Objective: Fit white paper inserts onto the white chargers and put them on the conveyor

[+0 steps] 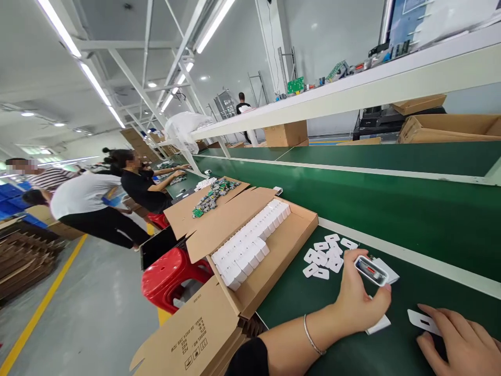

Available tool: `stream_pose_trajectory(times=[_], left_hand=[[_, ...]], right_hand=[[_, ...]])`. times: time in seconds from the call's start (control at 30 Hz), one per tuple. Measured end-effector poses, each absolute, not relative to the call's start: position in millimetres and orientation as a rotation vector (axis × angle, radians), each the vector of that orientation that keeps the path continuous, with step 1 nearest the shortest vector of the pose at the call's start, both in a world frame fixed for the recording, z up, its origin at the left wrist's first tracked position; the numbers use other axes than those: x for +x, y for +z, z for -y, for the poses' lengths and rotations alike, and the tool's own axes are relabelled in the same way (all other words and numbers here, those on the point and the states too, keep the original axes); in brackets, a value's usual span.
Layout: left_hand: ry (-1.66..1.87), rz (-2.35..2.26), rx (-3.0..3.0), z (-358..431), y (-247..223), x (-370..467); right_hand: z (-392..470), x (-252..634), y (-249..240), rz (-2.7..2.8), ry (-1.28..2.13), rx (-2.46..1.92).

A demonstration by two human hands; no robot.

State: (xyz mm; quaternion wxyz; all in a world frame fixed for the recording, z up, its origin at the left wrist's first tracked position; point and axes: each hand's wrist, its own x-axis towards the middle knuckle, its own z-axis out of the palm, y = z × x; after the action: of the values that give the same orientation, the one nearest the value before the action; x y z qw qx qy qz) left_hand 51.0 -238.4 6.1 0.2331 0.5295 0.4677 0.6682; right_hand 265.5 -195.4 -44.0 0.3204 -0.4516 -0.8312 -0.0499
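Between the thumb and fingers of my left hand (358,295) is a small white plastic housing (371,270), its open side showing dark and red parts inside. To the right, my right hand (460,334) pinches a flat white cover plate (423,321) with a slot in it, held low over the green bench. Other white pieces (379,325) lie just under and behind my left hand, partly hidden by it. A loose pile of similar white plates (326,256) is spread to the left of that hand.
An open cardboard box (282,261) with rows of white units (238,256) stands left on the green bench (410,209). Circuit boards (213,198) lie on cardboard beyond. A red stool (172,277) is beside the bench. Co-workers (143,180) are farther left. A shelf (332,99) runs overhead.
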Motion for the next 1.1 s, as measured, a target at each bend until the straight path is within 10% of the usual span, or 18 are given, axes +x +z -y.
stream_pose_trajectory(times=[1.1], left_hand=[[2.201,-1.234,1.832,254,21,44]], right_hand=[[245,237,18,1.92,-0.088,-1.163]])
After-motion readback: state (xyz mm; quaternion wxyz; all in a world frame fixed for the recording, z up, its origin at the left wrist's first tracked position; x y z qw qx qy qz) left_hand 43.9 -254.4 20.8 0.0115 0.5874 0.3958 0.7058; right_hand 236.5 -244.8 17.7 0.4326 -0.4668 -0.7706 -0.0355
